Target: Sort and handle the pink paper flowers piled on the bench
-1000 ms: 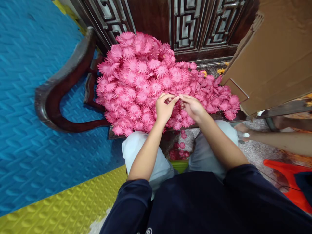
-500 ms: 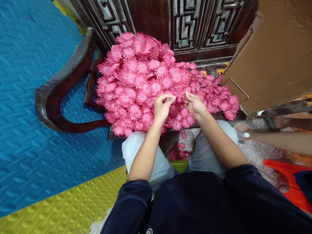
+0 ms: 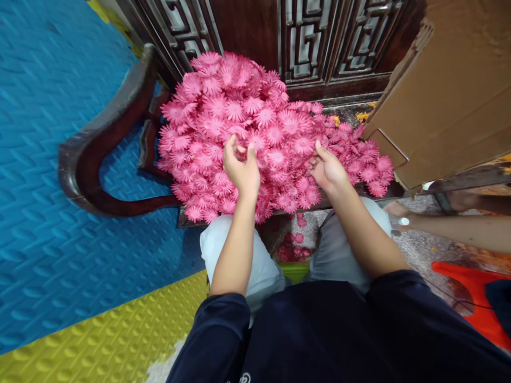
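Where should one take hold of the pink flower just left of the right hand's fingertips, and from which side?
Probably pinch the pink flower by the petals on its right edge, coming from the right with the right hand. Its face looks upward, the petals spread out wide, and that edge lies nearest the hand. Any stem is hidden.

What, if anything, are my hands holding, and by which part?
The left hand, thumb and fingers apart, shows no clear hold; whether the right hand pinches a pink flower cannot be told.
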{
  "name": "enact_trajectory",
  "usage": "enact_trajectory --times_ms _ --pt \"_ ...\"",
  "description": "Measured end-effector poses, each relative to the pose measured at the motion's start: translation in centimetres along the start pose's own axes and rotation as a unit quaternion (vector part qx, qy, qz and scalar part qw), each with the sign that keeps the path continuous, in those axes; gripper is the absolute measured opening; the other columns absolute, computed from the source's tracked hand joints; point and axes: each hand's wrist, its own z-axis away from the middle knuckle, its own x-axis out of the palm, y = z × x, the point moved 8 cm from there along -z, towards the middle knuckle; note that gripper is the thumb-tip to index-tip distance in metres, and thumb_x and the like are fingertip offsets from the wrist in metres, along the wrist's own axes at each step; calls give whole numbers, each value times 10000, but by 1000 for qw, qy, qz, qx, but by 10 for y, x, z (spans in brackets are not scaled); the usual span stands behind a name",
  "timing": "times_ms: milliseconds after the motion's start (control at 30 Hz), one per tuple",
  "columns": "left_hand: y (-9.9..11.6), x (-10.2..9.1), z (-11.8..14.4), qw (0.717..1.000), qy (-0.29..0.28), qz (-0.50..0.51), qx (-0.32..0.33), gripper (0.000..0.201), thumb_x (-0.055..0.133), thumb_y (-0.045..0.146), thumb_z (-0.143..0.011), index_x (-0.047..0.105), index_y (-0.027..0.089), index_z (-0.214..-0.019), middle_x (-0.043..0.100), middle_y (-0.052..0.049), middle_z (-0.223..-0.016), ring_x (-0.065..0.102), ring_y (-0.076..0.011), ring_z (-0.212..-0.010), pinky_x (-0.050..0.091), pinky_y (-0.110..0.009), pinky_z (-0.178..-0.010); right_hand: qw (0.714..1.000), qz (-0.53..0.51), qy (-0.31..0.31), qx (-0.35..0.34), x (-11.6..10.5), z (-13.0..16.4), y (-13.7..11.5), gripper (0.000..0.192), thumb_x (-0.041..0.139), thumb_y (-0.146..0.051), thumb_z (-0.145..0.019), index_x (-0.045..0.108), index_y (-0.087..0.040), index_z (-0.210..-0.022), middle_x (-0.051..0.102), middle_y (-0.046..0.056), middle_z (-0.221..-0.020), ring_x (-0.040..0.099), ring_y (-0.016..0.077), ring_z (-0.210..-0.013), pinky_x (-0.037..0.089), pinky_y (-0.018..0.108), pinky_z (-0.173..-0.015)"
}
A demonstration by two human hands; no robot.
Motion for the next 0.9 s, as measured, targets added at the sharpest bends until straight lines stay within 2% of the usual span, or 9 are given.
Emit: enact_trajectory --times_ms 67,167,267,333,467,600,767,900 --pt "12 4 7 998 -23 -44 33 299 655 298 -778 572 213 -1052 555 -4 -796 545 -163 -794 414 -310 -815 1000 -1 -22 10 9 4 4 361 766 -468 -609 543 -208 -726 502 -64 -662 370 43 -518 317 214 -494" --pt "36 18 23 987 -99 -77 100 167 637 311 -794 627 210 -928 587 -17 -808 552 -180 -829 398 -327 -836 999 -16 -39 27 19 10 11 386 815 -424 -520 579 -209 -736 519 -64 -673 380 45 -538 297 218 -502" --pt "49 37 41 969 -203 -51 133 148 615 349 -812 662 213 -778 612 -16 -771 559 -173 -803 400 -312 -794 997 -16 -58 39 27 14 16 371 826 -384 -492 608 -208 -736 527 -60 -667 388 53 -554 293 227 -518" --pt "48 44 46 963 -238 -12 123 158 616 348 -813 674 216 -749 606 -7 -731 552 -156 -751 406 -295 -753 996 -2 -80 47 33 17 18 325 806 -372 -528 627 -210 -745 540 -53 -674 388 61 -559 300 237 -532" --pt "39 49 46 967 -241 37 76 98 660 277 -775 674 207 -708 568 10 -674 515 -130 -672 408 -271 -694 993 26 -101 60 36 19 20 241 770 -343 -587 642 -209 -742 558 -43 -680 393 70 -565 309 251 -550" --pt "36 50 45 965 -251 63 39 91 659 220 -762 652 193 -676 544 17 -659 492 -117 -636 399 -257 -647 991 28 -110 65 36 19 21 282 801 -365 -534 645 -197 -699 547 -49 -637 398 65 -564 303 245 -542" --pt "41 48 45 965 -249 57 54 123 648 190 -752 601 185 -639 485 26 -628 465 -115 -622 389 -259 -648 990 40 -120 59 37 19 23 362 829 -431 -482 651 -200 -697 542 -53 -605 380 61 -546 303 239 -531" --pt "39 48 45 966 -247 62 44 142 633 155 -748 577 182 -620 466 27 -619 446 -109 -602 374 -258 -631 989 25 -127 75 38 19 24 367 839 -411 -481 634 -195 -697 521 -59 -602 377 59 -541 294 242 -529"
